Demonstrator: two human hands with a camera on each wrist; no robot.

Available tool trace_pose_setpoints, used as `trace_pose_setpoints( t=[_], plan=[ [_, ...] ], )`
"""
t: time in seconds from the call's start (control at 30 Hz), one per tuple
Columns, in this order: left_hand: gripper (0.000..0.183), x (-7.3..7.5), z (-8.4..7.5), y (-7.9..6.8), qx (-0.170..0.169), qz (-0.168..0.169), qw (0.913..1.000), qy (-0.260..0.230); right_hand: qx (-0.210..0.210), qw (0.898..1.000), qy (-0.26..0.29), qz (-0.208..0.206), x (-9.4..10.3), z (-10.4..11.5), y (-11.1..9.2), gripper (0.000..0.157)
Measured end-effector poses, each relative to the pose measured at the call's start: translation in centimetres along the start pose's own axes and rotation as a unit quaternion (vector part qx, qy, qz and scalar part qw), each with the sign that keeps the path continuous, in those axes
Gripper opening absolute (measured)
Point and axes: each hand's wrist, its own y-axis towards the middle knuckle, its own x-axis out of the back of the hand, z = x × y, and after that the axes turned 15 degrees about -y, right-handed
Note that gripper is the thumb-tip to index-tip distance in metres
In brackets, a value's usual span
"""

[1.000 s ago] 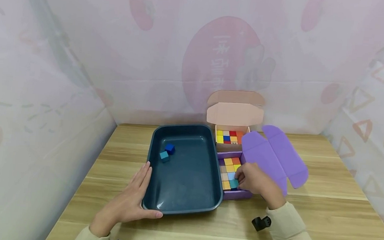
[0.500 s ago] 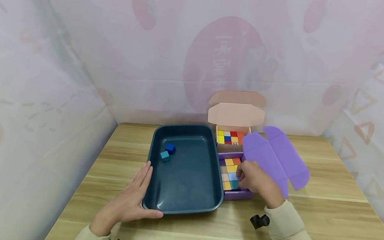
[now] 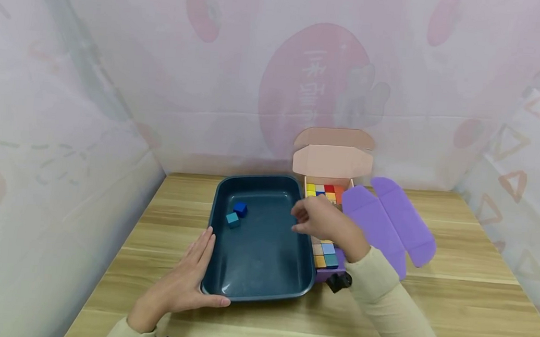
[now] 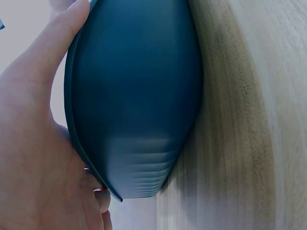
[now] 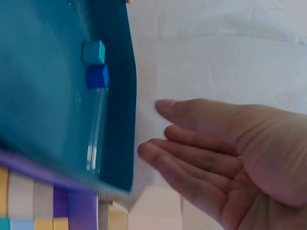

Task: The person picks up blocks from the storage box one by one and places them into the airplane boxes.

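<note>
My left hand (image 3: 179, 282) rests against the near left corner of the dark teal tray (image 3: 268, 262), its fingers straight along the left side and its thumb along the front. In the left wrist view that hand lies beside the tray's rim (image 4: 72, 96). Two cubes, a blue one (image 3: 240, 209) and a teal one (image 3: 233, 219), sit inside the tray towards its left. My right hand (image 3: 320, 219) hovers at the tray's right rim, fingertips over the inside. In the right wrist view its thumb and fingers stand apart with nothing visible between them.
An open purple box (image 3: 330, 275) of coloured cubes adjoins the tray's right side, its lid (image 3: 379, 223) folded out rightwards. Behind it stands an open tan box (image 3: 331, 161) with more cubes. A patterned cloth (image 3: 210, 81) encloses the wooden table (image 3: 162, 223).
My right hand has left the purple box, moved left and away from me to the tray's right rim, and its fingers have parted. My left hand stays in place.
</note>
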Motion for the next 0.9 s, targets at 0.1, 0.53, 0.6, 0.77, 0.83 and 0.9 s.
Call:
trace_pose_setpoints(
  t=[0.1,0.53,0.6,0.77,0.83,0.9],
  plan=[
    [0.145,-0.1,0.0,0.1,-0.002,-0.002,1.0000,0.001,0.006,1.000,0.011,0.001,-0.4,1.0,1.8,0.036],
    [0.144,0.0,0.0,0.2,-0.014,-0.003,0.9999,-0.004,-0.003,0.997,0.053,-0.055,-4.6,2.4,8.9,0.042],
    [0.143,0.1,0.0,0.2,-0.009,-0.001,1.0000,-0.003,-0.007,0.997,0.053,-0.053,-5.2,2.3,9.7,0.043],
    [0.144,0.3,0.2,-0.1,-0.009,-0.002,1.0000,0.000,-0.026,0.998,0.043,-0.036,-7.0,2.5,12.0,0.045],
    [0.144,0.3,0.3,-0.3,-0.008,-0.004,1.0000,0.002,-0.033,0.998,0.043,-0.036,-7.9,2.7,12.9,0.045],
    [0.144,0.3,0.3,-0.4,-0.006,-0.004,1.0000,0.007,-0.038,0.998,0.041,-0.036,-8.7,2.9,13.6,0.045]
  ],
)
